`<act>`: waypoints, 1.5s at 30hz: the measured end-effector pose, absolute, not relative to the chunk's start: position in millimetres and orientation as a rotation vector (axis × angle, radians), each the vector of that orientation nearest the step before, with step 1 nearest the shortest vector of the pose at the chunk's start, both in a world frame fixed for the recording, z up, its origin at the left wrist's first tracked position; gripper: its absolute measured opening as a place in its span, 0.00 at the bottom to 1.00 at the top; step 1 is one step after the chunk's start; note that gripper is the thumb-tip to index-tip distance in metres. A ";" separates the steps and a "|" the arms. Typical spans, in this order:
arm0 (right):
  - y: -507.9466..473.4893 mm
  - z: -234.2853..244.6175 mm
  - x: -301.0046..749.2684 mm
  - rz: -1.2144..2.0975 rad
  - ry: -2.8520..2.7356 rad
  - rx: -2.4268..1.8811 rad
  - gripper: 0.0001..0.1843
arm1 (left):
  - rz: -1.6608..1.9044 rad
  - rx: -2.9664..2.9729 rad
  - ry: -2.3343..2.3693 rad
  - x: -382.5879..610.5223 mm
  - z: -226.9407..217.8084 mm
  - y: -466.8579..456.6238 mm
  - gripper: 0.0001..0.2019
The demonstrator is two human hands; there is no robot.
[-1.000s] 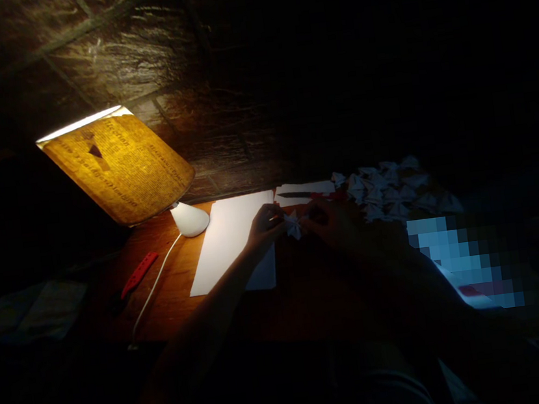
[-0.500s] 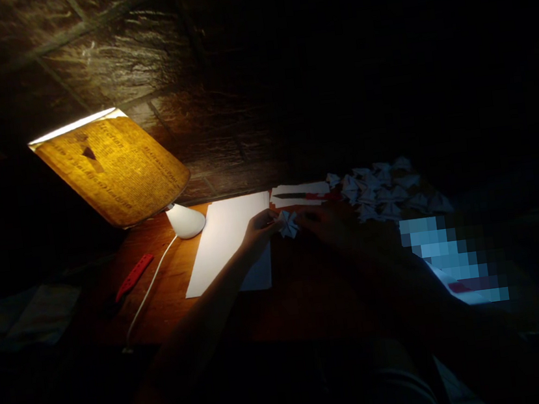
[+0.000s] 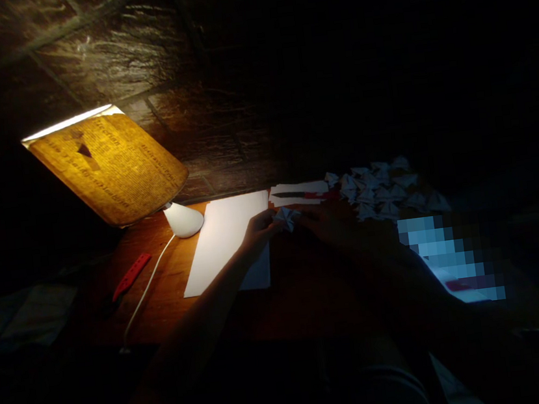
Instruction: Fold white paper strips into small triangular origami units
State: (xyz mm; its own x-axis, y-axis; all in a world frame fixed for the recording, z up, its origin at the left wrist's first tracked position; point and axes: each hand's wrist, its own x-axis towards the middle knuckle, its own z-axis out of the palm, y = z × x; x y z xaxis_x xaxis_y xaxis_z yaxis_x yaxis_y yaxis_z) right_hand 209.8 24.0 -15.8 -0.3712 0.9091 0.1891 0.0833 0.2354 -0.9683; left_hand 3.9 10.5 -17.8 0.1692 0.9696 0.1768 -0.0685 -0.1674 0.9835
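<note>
In dim lamplight a small white folded paper piece (image 3: 286,217) is pinched between my two hands over a wooden table (image 3: 172,286). My left hand (image 3: 259,230) grips its left side with closed fingers. My right hand (image 3: 327,222), mostly in shadow, grips its right side. A sheet of white paper (image 3: 227,236) lies flat just under and left of my left hand. Behind my right hand lies a pile of several similar folded white pieces (image 3: 380,188).
A tilted yellow lamp shade (image 3: 110,166) on a white base (image 3: 183,219) stands at the left, its white cord (image 3: 146,292) trailing forward. A red flat tool (image 3: 131,276) lies beside the cord. Scissors (image 3: 301,194) rest on paper behind. A glowing screen (image 3: 448,258) sits at right.
The folded piece has tilted and shifted slightly away between my fingers. The view has drifted a little, so everything sits slightly further left.
</note>
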 end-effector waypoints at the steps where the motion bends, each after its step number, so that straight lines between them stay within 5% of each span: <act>1: 24.3 -16.9 209.5 1.260 -1.646 -0.931 0.19 | 1.242 1.400 0.956 3.8 -15.8 9.9 0.22; 12: 22.9 -13.3 211.6 1.285 -1.483 -0.953 0.17 | 1.287 1.399 0.946 -0.3 -15.5 11.0 0.15; 17: 26.6 -18.7 211.1 1.214 -1.543 -0.913 0.12 | 1.290 1.164 0.881 -1.6 -18.3 13.9 0.20; 22: 31.7 -25.9 210.7 1.134 -1.537 -0.908 0.19 | 1.206 1.275 0.935 -0.9 -21.6 15.1 0.26; 39: 21.1 -18.7 210.7 1.117 -1.781 -0.905 0.17 | 1.219 1.442 1.034 -1.6 -16.4 11.2 0.22; 45: 18.5 -16.1 209.1 1.028 -1.800 -0.920 0.08 | 1.174 1.551 1.015 -3.3 -22.6 13.8 0.20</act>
State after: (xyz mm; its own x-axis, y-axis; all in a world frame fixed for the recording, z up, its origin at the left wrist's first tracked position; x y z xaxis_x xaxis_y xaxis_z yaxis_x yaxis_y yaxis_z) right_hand 209.1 18.5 -16.1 -0.3720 0.8761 0.3066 0.1813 0.3926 -0.9017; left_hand -3.3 13.8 -22.6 0.2077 0.9522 0.2240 0.0834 -0.2454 0.9658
